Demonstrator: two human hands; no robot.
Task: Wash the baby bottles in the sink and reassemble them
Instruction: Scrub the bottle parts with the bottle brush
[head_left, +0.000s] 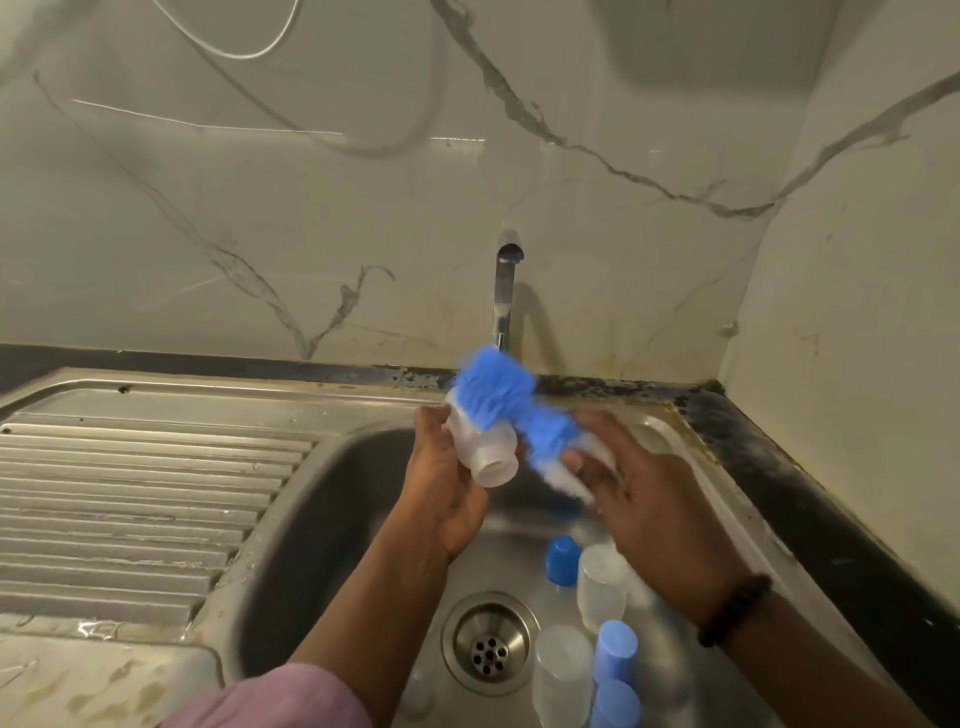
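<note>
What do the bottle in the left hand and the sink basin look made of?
Translucent frosted baby bottle: apparently plastic, its cloudy white wall letting light through. Brushed steel sink basin: stainless steel, judging by its grey metallic sheen and soft reflections around the drain.

Brush (511, 410) blurred – bottles (566, 680) cut off below

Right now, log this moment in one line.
left hand: holds bottle | right hand: holds blue brush | sink: loose parts

Marble-veined wall (363, 208); white cable (228, 52) hanging; dark counter edge (831, 493).
</note>
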